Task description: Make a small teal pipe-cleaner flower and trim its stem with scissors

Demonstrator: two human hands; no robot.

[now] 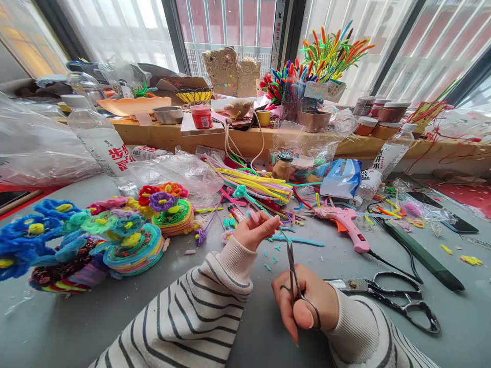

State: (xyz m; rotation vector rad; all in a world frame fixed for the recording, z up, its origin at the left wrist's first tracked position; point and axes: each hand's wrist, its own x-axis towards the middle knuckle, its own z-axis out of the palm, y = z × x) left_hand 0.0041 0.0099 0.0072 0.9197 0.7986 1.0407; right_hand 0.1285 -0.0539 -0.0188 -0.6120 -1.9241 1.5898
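Note:
Pinched in my left hand (256, 230) is a teal pipe cleaner (250, 197) with a fluffy bunched end at its upper left. Its thin stem runs down to the right, past my fingers. My right hand (309, 299) has thumb and fingers in the loops of small metal scissors (292, 271). The scissor tips point up and meet the stem's lower end; whether the blades touch it I cannot tell. Small teal clippings (267, 267) lie on the table below the stem. A teal pipe cleaner piece (301, 241) lies just beyond.
Pipe-cleaner flowers (130, 225) on round bases stand at left. A pink glue gun (347, 225) and large black-handled scissors (399, 296) lie at right. Behind are a bundle of pipe cleaners (253, 184), a small jar (283, 166) and water bottles (395, 148). A cluttered wooden ledge (172, 137) runs below the windows.

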